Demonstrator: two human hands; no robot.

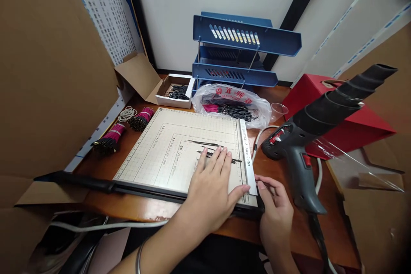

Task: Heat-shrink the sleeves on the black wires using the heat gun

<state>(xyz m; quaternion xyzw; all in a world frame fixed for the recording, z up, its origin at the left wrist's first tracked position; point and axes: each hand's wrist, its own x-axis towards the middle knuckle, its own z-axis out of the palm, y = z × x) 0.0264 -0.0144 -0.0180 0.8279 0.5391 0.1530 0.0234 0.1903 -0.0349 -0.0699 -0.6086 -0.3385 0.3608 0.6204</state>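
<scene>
My left hand lies palm down on a paper cutter, fingers stretched out. Under and around its fingertips are several thin black sticks or tubes on the gridded board. Its thumb reaches to the white strip along the board's right side. Beside the board's near right corner is my right hand, fingers curled and thumb close to the index finger. Whatever sits between those fingers is too small or hidden to name. The cutter's black blade arm runs along the near edge.
A heat gun stands at right before a red box. Behind the cutter are a plastic bag of pink-and-black pieces, a small open box and blue trays. Pink bundles and a coiled cord lie left.
</scene>
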